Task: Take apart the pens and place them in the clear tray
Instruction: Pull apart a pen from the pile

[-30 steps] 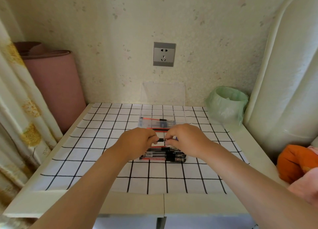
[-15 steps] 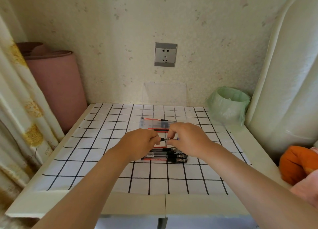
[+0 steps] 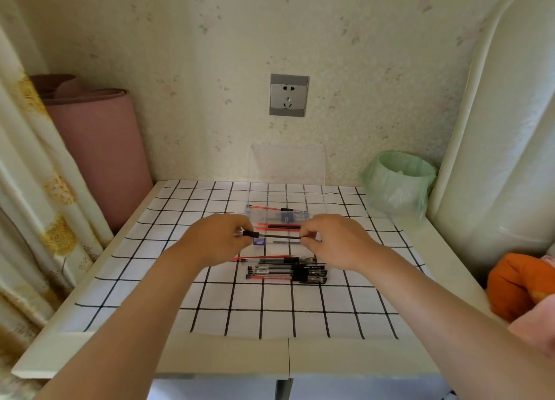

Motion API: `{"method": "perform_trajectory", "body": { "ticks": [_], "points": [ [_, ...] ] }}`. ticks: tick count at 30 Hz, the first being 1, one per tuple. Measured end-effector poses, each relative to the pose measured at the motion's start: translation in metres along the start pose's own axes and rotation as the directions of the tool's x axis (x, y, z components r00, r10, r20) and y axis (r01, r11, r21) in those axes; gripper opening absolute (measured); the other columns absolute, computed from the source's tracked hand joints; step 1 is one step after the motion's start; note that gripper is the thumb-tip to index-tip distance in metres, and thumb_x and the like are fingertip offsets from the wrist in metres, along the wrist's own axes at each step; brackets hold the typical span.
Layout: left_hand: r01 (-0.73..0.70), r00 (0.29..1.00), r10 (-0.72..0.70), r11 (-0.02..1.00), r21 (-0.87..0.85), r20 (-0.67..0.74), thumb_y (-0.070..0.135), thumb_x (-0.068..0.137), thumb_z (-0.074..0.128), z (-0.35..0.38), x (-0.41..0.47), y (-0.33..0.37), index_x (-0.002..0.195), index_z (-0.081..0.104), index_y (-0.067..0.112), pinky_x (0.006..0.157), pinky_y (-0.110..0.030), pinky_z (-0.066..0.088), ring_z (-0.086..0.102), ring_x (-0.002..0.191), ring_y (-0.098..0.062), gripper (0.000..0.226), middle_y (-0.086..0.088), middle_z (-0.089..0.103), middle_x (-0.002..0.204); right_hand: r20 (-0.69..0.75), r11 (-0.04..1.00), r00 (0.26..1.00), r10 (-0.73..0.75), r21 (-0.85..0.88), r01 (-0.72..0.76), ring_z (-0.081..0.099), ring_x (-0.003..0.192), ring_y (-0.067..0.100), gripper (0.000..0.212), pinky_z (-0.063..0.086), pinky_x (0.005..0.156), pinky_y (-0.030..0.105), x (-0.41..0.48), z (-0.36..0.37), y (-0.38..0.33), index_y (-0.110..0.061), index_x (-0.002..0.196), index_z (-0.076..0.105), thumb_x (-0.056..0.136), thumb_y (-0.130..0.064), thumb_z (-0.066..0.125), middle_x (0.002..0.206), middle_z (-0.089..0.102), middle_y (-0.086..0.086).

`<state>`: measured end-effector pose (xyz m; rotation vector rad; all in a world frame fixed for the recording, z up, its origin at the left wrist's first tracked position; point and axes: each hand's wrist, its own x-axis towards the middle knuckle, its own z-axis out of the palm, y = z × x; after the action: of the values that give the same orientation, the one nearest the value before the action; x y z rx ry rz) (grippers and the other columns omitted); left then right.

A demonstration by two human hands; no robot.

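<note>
Left hand [image 3: 216,240] and right hand [image 3: 336,243] each pinch one pen [image 3: 279,236] end between fingers; best pull straight apart, level, over tray [image 3: 288,195].

A grey socket [image 3: 289,95] on the wall, a green-bagged bin [image 3: 398,183] lower right, a rolled pink mat [image 3: 99,147] left.

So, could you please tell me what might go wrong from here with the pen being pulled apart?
1. The refill is held only by pinches at its two ends, by the left hand and the right hand. A slip could drop it beside the tray rather than in it.
2. The pens lie loose just below the wrists, so a lowered wrist could likely scatter or roll them.
</note>
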<state>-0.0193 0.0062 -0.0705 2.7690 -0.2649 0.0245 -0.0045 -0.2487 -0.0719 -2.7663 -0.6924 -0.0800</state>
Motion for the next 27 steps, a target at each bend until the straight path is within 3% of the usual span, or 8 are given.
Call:
{"method": "perform_trajectory", "body": {
  "ticks": [6,10,14,16,19,24,27],
  "points": [
    [0.178,0.983,-0.151,0.927,0.330,-0.107,0.031,0.095,0.051,-0.002,0.000,-0.014,0.107,0.064,0.034,0.063,-0.025,0.042,0.060,0.076,-0.012,0.018,0.010,0.063,0.084,0.020,0.996,0.995,0.094,-0.014,-0.094,0.057,0.085,0.011,0.018,0.045,0.069,0.028,0.001,-0.003,0.014,-0.031,0.099,0.070,0.095,-0.033,0.053,0.096,0.066,-0.012],
    [0.168,0.972,-0.127,0.964,0.206,-0.199,0.028,0.096,0.051,0.003,0.001,0.003,0.108,0.064,0.037,0.060,-0.024,0.042,0.059,0.079,-0.010,0.019,0.012,0.063,0.092,0.027,0.997,0.997,0.075,-0.027,-0.074,0.058,0.085,0.012,0.016,0.043,0.068,0.027,0.003,0.000,0.013,-0.034,0.098,0.069,0.094,-0.036,0.053,0.095,0.065,-0.013],
    [-0.129,0.976,0.133,0.991,0.032,-0.172,0.035,0.093,0.059,0.010,-0.003,0.026,0.109,0.067,0.038,0.078,-0.026,0.050,0.059,0.092,-0.006,0.018,0.016,0.061,0.104,-0.008,1.000,1.000,0.021,-0.006,-0.021,0.056,0.083,0.010,0.016,0.039,0.065,0.026,0.003,0.000,0.004,-0.035,0.098,0.069,0.094,-0.037,0.054,0.094,0.065,-0.013],
    [-0.178,0.977,0.182,0.983,0.040,-0.109,0.036,0.093,0.059,0.016,-0.004,0.034,0.111,0.067,0.037,0.078,-0.025,0.049,0.059,0.090,-0.007,0.020,0.014,0.061,0.103,-0.027,1.000,1.000,-0.003,-0.003,0.003,0.057,0.083,0.011,0.016,0.040,0.065,0.026,0.004,0.001,0.001,-0.035,0.100,0.069,0.094,-0.037,0.054,0.094,0.066,-0.013],
    [-0.144,0.988,0.148,0.987,0.067,-0.053,0.032,0.096,0.055,0.023,0.001,0.038,0.110,0.067,0.035,0.075,-0.026,0.050,0.061,0.086,-0.010,0.019,0.010,0.066,0.098,-0.026,1.000,1.000,-0.009,0.004,0.009,0.060,0.084,0.010,0.015,0.045,0.067,0.027,0.004,0.003,-0.002,-0.036,0.100,0.070,0.093,-0.039,0.057,0.094,0.068,-0.013],
    [-0.029,0.998,0.036,0.987,0.158,-0.042,0.034,0.095,0.056,0.027,0.005,0.030,0.108,0.067,0.037,0.067,-0.023,0.043,0.060,0.083,-0.010,0.017,0.010,0.067,0.094,0.016,0.997,0.998,0.056,-0.061,-0.055,0.060,0.084,0.008,0.013,0.039,0.065,0.024,0.001,-0.001,0.006,-0.033,0.097,0.071,0.087,-0.041,0.066,0.092,0.068,-0.014],
    [-0.010,1.000,0.013,0.977,0.212,-0.014,0.035,0.094,0.056,0.029,0.004,0.028,0.107,0.067,0.037,0.067,-0.023,0.044,0.060,0.082,-0.011,0.017,0.010,0.066,0.092,0.085,0.989,0.989,0.122,-0.091,-0.114,0.061,0.087,0.008,0.011,0.045,0.070,0.025,-0.005,-0.004,0.014,-0.033,0.093,0.070,0.083,-0.038,0.070,0.088,0.063,-0.016]
  ]
}}
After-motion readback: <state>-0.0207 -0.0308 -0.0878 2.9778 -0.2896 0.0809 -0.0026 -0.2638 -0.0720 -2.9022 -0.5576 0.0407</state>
